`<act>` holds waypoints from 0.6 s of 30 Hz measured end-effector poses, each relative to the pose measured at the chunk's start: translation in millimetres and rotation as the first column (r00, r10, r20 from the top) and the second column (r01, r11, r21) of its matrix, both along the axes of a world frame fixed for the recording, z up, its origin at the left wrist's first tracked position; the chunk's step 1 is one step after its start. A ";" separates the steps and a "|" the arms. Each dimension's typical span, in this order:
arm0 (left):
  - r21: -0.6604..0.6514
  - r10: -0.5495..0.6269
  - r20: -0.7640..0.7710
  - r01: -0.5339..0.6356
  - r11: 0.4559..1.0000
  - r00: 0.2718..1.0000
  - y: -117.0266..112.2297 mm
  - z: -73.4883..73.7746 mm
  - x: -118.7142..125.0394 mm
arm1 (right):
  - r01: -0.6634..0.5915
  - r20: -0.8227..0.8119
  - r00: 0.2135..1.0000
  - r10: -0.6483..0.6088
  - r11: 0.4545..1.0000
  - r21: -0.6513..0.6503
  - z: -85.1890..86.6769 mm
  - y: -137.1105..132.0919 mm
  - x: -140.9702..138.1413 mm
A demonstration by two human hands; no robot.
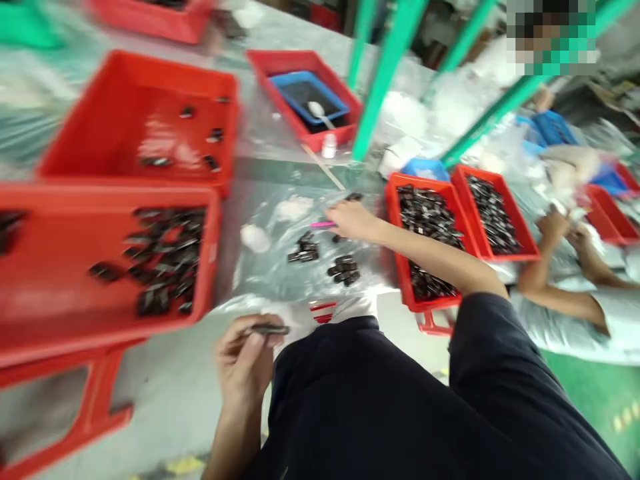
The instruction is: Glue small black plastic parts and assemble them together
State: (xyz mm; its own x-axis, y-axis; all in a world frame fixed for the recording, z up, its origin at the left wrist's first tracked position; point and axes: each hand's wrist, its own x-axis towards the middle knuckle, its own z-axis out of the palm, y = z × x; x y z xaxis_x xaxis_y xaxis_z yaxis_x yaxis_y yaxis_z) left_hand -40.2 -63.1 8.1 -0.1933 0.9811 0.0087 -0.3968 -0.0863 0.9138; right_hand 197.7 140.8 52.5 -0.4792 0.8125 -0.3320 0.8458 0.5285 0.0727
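My left hand [246, 363] is closed near my knee, pinching a small dark flat part [270, 329] between fingers and thumb. My right hand [351, 220] reaches forward over a clear plastic sheet [280, 267], with a pink stick-like tool [323, 225] at its fingertips; the grip itself is blurred. Two small heaps of dark parts [303, 249] [344, 270] lie on the sheet just below that hand. A red bin [100, 313] holding several dark parts sits to my left.
A second red bin [145, 73] stands behind the left one. A red tray with a blue tray and white spoon [320, 113] is farther back. Two red trays full of dark parts [430, 233] [495, 213] lie right, beside another person's arms [560, 267]. Green frame legs [385, 73] rise behind.
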 end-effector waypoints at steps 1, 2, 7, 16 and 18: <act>0.005 0.025 -0.052 -0.025 1.000 0.998 2.3 3.1 1.2 | -0.021 -0.001 1.000 0.021 1.000 0.003 -1.9 -2.2 -0.3; 0.016 0.059 -0.092 -0.058 0.998 0.994 5.6 6.8 2.6 | -0.052 -0.013 0.999 0.052 0.998 0.020 -2.6 -2.1 -0.9; -0.107 0.015 -0.267 -0.045 0.993 0.964 20.8 30.5 17.2 | -0.201 -0.086 0.972 0.219 0.962 0.183 27.0 0.3 11.5; -0.114 -0.049 -0.297 0.016 0.993 0.954 33.7 50.1 63.5 | 0.808 -0.493 0.588 -0.641 0.446 0.385 64.4 -58.2 309.7; -0.113 -0.074 -0.284 0.043 0.993 0.956 37.0 48.7 72.4 | 0.945 -0.544 0.296 -0.785 0.159 0.285 51.4 -80.4 390.4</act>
State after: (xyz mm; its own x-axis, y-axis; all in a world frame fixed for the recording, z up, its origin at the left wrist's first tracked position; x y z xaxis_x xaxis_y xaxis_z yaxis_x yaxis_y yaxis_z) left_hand 32.2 -26.1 56.8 -0.1403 0.9889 -0.0479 -0.1179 0.0314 0.9925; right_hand 588.1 60.4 103.9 0.6718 0.7040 0.2302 0.7399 -0.6237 -0.2519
